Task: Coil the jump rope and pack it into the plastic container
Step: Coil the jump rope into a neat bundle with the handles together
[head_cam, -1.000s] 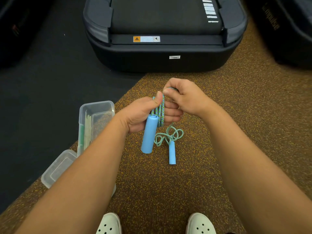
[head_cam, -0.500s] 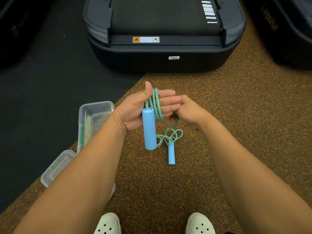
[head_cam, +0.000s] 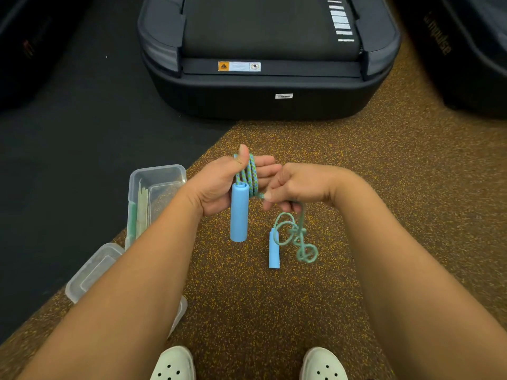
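My left hand holds one blue handle of the jump rope, hanging downward, with several green-blue rope turns wound around its fingers. Just to its right, my right hand pinches the rope where it leaves the coil. From there the loose rope drops in tangled loops to the floor. The second blue handle lies on the speckled floor beside those loops. The clear plastic container stands open on the floor to the left, partly hidden by my left forearm.
A clear lid lies on the floor left of my left arm. A dark treadmill end blocks the way ahead, with other black machines at both sides. My two white shoes are at the bottom edge.
My right hand came down from the top of the coil to below my left fingers, drawing the rope rightward. The loose loops and floor handle shifted slightly right.
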`<state>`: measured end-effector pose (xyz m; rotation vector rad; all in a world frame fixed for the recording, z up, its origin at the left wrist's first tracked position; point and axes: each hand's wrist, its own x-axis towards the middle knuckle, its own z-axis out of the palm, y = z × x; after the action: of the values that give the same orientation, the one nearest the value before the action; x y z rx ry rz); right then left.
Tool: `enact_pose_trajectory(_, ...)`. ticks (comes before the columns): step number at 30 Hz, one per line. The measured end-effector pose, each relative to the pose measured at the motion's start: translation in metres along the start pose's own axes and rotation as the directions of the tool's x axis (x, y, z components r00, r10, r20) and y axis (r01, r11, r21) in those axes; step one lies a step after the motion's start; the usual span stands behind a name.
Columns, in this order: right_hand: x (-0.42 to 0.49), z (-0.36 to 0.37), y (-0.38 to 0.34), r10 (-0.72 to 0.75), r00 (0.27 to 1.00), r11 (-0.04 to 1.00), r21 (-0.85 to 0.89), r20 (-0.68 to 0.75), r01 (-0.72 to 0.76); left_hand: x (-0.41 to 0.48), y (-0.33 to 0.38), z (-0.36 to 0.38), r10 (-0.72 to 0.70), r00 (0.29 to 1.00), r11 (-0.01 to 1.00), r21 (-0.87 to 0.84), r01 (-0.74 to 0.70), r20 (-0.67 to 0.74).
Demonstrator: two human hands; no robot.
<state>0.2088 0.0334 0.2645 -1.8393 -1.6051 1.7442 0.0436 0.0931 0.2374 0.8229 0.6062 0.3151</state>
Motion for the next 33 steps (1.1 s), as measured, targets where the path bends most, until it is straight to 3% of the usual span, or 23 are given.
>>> enact_pose_trajectory(5,-0.012,-0.01,-0.014,-0.039,0.996,0.999,-0.014,-0.085,0.038,-0.001,-0.001,0.0,-0.04,0.999,0.994,0.1,0.042,-0.023)
enact_pose_trajectory(9,-0.013,-0.015,-0.016,-0.117,0.977,0.993,-0.001,-0.18,0.118,-0.003,-0.002,0.002,-0.098,0.995,0.992,0.079,0.098,-0.011)
enact_pose_trajectory(16,0.001,-0.013,-0.01,-0.285,0.851,0.957,-0.078,-0.441,0.28,-0.005,0.003,0.009,-0.132,0.984,0.989,0.081,0.123,0.12)
enact_pose_trajectory(21,0.01,-0.009,0.005,-0.277,0.787,0.918,0.092,-0.552,0.387,-0.006,0.008,0.008,-0.093,0.977,0.996,0.03,0.089,0.189)
enact_pose_trajectory(25,0.018,0.002,0.017,-0.209,0.866,0.886,0.287,-0.455,0.365,-0.006,0.012,0.008,0.001,0.97,0.999,-0.049,0.011,0.241)
enact_pose_trajectory(29,0.021,0.009,0.025,-0.12,0.922,0.954,0.215,-0.367,0.21,-0.004,0.016,0.006,0.09,0.977,0.988,-0.138,-0.064,0.192)
enact_pose_trajectory(33,0.014,0.01,0.022,-0.057,0.985,0.974,0.208,-0.166,0.091,-0.002,0.017,-0.002,0.141,0.984,0.982,-0.14,-0.125,0.107)
